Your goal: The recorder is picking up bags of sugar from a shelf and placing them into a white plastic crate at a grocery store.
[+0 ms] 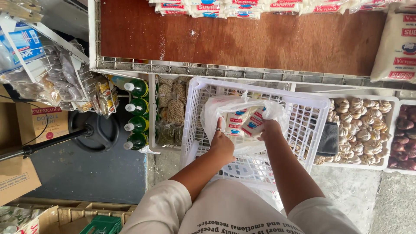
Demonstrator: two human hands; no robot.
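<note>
My left hand (222, 145) has its fingers (218, 128) curled shut on the near edge of the thin plastic bag (225, 108), while my right hand (269, 128) is sunk into the bag's mouth, its fingers hidden, so I cannot tell what they grip. To do this well, I judge I should keep the mouth stretched wide and support the small white packets (245, 122) from below. The bag hangs over the white plastic crate (303, 104), below the brown shelf (242, 39), beside trays of garlic (364, 130).
</note>
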